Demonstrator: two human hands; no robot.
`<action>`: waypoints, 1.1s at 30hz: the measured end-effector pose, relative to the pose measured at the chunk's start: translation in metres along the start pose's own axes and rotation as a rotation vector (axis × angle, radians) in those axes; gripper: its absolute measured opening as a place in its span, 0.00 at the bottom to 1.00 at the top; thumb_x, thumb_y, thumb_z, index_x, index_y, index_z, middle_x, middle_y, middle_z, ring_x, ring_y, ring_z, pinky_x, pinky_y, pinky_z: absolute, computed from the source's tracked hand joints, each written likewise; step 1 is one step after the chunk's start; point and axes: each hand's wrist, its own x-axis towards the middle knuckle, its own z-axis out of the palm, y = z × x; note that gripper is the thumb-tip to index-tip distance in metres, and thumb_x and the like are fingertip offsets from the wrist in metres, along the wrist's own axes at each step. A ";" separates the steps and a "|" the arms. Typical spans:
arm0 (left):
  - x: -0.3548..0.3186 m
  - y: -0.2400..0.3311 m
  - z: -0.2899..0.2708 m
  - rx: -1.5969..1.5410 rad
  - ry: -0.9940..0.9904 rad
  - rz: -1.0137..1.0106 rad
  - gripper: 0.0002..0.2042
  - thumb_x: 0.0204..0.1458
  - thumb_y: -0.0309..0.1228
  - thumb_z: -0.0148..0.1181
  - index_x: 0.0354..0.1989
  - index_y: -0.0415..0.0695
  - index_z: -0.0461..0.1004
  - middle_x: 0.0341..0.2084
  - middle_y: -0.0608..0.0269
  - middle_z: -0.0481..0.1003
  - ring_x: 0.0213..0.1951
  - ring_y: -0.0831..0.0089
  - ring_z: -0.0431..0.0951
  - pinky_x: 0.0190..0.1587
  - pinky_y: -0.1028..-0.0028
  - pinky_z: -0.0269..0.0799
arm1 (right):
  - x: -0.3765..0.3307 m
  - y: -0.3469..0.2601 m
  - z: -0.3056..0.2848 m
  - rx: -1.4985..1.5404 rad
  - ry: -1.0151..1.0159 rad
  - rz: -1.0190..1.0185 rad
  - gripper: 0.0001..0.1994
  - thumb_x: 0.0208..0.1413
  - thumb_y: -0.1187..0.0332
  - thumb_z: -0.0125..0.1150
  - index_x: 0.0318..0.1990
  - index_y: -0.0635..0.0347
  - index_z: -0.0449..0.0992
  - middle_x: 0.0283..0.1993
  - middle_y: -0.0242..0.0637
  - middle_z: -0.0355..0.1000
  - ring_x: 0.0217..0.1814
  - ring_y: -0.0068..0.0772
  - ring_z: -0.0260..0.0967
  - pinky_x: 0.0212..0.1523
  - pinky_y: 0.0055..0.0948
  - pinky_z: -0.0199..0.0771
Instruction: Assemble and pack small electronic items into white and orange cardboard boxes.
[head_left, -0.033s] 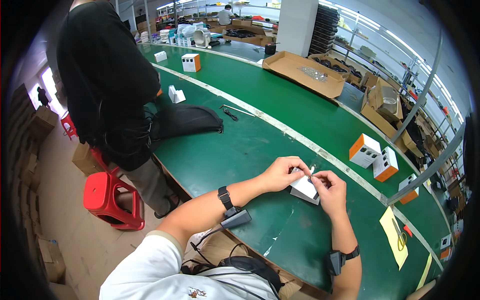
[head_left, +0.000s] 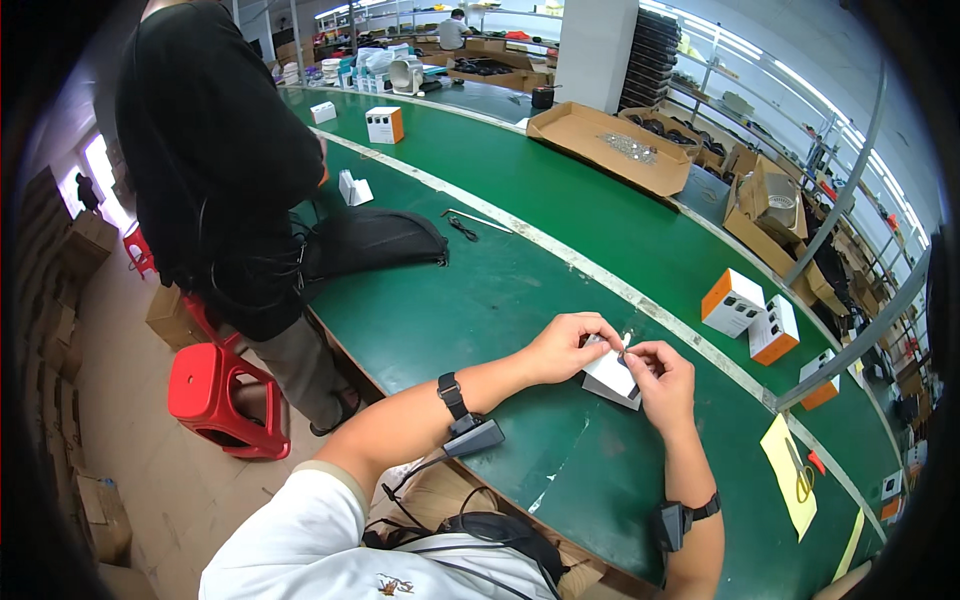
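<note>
Over the green worktop, a folded white card piece (head_left: 608, 378) lies tilted beneath my fingers. My left hand (head_left: 570, 348) comes in from the left, its fingertips pinched together at the upper edge of the card. My right hand (head_left: 667, 385) is closed too, thumb and forefinger meeting around a small dark piece (head_left: 624, 358) just beside the left fingertips. The fingers cover most of that piece, so its kind does not show. What the left fingertips grip, if anything, is hidden.
White-and-orange boxes (head_left: 733, 302) stand to the right; scissors (head_left: 803, 480) lie on yellow paper (head_left: 785, 500). A black bag (head_left: 375, 245) rests on the table at left, near a person in black (head_left: 215, 150). A red stool (head_left: 225, 395) stands on the floor. A metal post (head_left: 850, 352) rises at right.
The co-worker's arm at the left has shifted slightly, and a hand now shows more. My own hands stay in nearly the same place and grip.
</note>
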 end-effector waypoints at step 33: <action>-0.013 0.015 -0.023 0.247 0.062 0.097 0.15 0.48 0.32 0.74 0.41 0.43 0.78 0.43 0.60 0.81 0.46 0.65 0.80 0.50 0.65 0.74 | -0.007 -0.032 0.011 0.056 -0.029 -0.107 0.17 0.51 0.79 0.71 0.50 0.64 0.79 0.52 0.35 0.72 0.40 0.19 0.72 0.40 0.20 0.73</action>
